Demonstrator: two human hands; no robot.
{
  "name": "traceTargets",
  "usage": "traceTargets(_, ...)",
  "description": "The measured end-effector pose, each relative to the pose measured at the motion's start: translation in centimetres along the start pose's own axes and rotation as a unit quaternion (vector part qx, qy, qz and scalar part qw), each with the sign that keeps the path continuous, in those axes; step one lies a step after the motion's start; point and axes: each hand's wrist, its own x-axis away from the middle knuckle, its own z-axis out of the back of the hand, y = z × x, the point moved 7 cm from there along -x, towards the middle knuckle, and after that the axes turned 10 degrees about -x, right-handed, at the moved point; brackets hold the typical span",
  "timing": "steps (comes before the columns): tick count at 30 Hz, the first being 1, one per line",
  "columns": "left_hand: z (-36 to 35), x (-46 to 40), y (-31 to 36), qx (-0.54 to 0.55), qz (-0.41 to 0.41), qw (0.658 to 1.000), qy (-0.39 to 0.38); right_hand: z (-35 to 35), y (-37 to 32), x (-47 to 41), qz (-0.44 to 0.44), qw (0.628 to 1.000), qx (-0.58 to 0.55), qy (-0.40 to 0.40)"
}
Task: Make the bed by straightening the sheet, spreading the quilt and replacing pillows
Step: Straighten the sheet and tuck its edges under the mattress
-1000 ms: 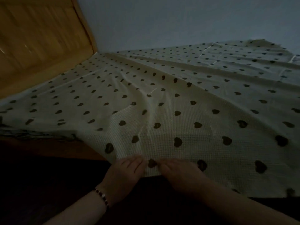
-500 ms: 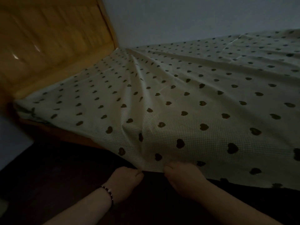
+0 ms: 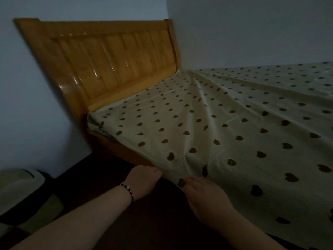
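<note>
The bed [image 3: 100, 139] fills most of the view, its glossy wooden headboard [image 3: 108, 62] standing against the wall at the far left, and the sheet [image 3: 234, 127], pale with small dark hearts, lies spread over the whole sleeping surface and hangs a little over the near edge. By its look it is thin woven cotton: light, limp and with no stiffness of its own, so it should follow whatever pulls it and show every pull as a crease. That is visible now, for long folds fan out from the far corner by the headboard and run toward the near hem, where both hands sit close together. It will likely slide easily over the mattress but bunch rather than shift flat if tugged from one spot, so the better holds seem to be along the hem, hands set well apart, or at the corners, drawing evenly outward. The corner nearest the headboard shows a patterned mattress edge [image 3: 98, 126] uncovered, which suggests the cloth needs drawing that way. The right hand [image 3: 205, 197] has its grip pinched on the hem, fingers curled over the cloth. The left hand [image 3: 144, 179], a beaded bracelet [image 3: 128, 190] at its wrist, reaches under the overhanging edge; its fingertips are hidden, so whether they clasp the cloth I cannot tell.
</note>
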Motion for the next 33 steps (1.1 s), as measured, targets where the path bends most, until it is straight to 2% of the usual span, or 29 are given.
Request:
traceTargets(5,-6.0,-1.4,-4.6,0.022,-0.027,0.997,0.067,-5.6,-2.2,-7.5,-0.009,0.997,0.071,0.019)
traceTargets(8,-8.8,-1.5,-6.6,0.056,-0.06,0.99,0.114,-8.5,-3.2,-11.0,-0.027,0.996,0.09,-0.003)
traceTargets(14,-11.0,-1.9,-11.3,0.056,-0.154,0.948,0.274,-12.6,-3.4,-16.7,-0.08,0.986,0.137,-0.054)
traceTargets(17,-12.4,-3.5,-13.4,0.046,-0.183,0.941,0.28,-13.5,-3.0,-18.2,-0.139,0.975,0.163,-0.052)
traceTargets(20,-12.9,-5.7,-14.8,0.025,-0.169,0.946,0.276,-13.4,-2.0,-18.9,-0.191,0.962,0.192,-0.044)
traceTargets(22,-13.1,-7.5,-15.4,0.032,-0.162,0.955,0.246,-13.0,-0.8,-19.3,-0.229,0.951,0.206,-0.038)
traceTargets(28,-12.9,-12.0,-16.3,0.052,-0.165,0.967,0.185,-11.5,2.6,-19.1,-0.302,0.918,0.229,-0.121)
traceTargets(33,-10.8,-10.4,-17.3,0.114,-0.213,0.921,0.304,-11.0,2.8,-20.5,-0.274,0.921,0.258,-0.102)
